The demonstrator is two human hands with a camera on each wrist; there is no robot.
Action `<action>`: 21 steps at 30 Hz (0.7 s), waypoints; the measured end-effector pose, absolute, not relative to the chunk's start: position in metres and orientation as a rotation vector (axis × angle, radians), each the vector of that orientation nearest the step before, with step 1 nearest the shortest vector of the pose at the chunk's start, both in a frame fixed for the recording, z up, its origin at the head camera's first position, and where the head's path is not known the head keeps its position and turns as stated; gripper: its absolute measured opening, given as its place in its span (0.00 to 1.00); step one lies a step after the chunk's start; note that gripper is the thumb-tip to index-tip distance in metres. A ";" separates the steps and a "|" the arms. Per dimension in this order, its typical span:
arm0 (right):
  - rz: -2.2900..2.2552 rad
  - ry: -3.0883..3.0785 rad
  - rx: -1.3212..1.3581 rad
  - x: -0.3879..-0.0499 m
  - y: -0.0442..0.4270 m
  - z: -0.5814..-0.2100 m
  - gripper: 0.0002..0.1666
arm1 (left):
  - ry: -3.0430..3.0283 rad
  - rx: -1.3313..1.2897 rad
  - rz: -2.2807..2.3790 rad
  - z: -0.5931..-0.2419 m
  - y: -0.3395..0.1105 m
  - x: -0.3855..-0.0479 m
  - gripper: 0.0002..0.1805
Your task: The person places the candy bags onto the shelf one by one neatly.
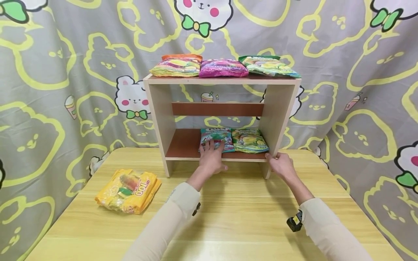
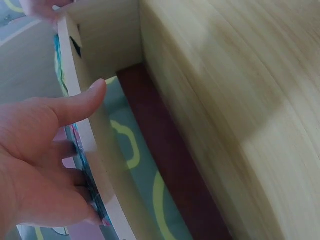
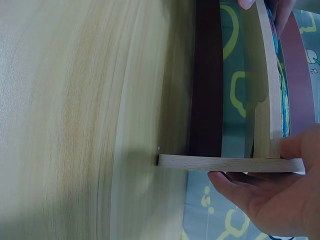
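A small wooden shelf unit (image 1: 157, 119) stands on the table. My left hand (image 1: 211, 159) rests its spread fingers on a teal candy bag (image 1: 232, 145) on the lower board. In the left wrist view the thumb of my left hand (image 2: 37, 150) lies along the front edge of that board. A green and yellow candy bag (image 1: 249, 140) lies right beside the teal one. At the unit's lower right, my right hand (image 1: 281, 165) grips the side panel (image 3: 225, 163); the right wrist view shows the thumb inside and the fingers outside.
On the top board lie an orange and yellow bag (image 1: 177, 67), a magenta bag (image 1: 223, 69) and a green bag (image 1: 266, 66). A yellow candy bag (image 1: 128, 190) lies at the table's left. A patterned curtain (image 1: 98, 83) hangs behind and at both sides.
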State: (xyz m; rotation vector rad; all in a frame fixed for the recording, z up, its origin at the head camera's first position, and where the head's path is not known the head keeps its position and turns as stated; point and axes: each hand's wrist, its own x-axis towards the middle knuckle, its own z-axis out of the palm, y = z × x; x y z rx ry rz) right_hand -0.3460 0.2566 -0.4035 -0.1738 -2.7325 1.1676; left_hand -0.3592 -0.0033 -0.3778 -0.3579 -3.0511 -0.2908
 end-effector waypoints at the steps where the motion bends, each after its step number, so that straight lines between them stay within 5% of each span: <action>1: 1.166 -2.733 -0.175 -0.346 0.256 -0.403 0.28 | -3.050 -0.359 -0.292 -0.377 -0.003 -0.358 0.57; 21: 1.158 -2.749 -0.177 -0.346 0.256 -0.405 0.30 | -3.036 -0.371 -0.261 -0.383 -0.003 -0.357 0.55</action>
